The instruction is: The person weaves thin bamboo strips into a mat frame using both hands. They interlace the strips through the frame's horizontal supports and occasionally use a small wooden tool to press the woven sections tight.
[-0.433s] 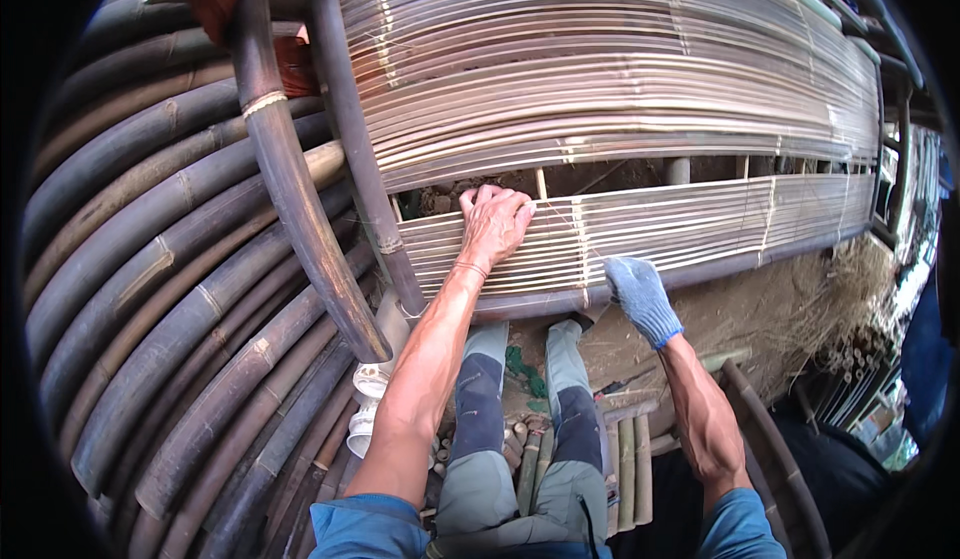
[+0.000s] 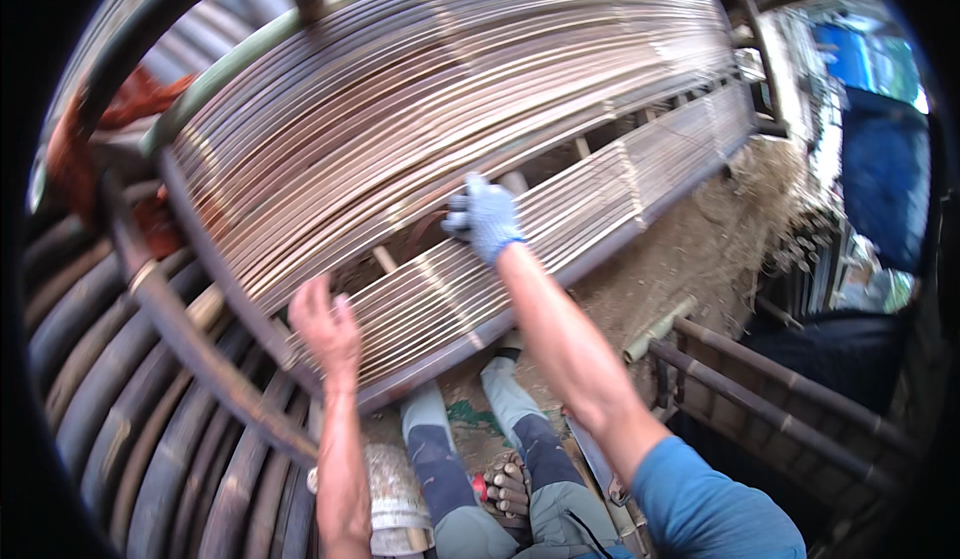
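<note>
A long bamboo bench seat (image 2: 385, 189) of narrow parallel slats, bound crosswise in pale rows, lies slanted in front of me. A gap runs between its wide far section and the narrow front slat band (image 2: 570, 219). At the gap's left end, my bare left hand (image 2: 328, 331) is open, fingers apart and blurred, over the slat ends beside the dark end pole. My right hand (image 2: 487, 221), in a blue-grey knit glove, is at the gap's edge on the front band. Its fingers are bent; what they hold, if anything, I cannot make out.
Dark curved bamboo poles (image 2: 150, 399) are stacked at left. A whitish bucket (image 2: 398, 494) stands beside my legs. At right are a low bamboo frame (image 2: 770, 389), dry shavings (image 2: 745, 204) on the ground and a blue sheet (image 2: 880, 174).
My view has turned, so the bench now slants up to the right. My right hand has gone from below the front edge to the gap; my left hand is now at the band's left end.
</note>
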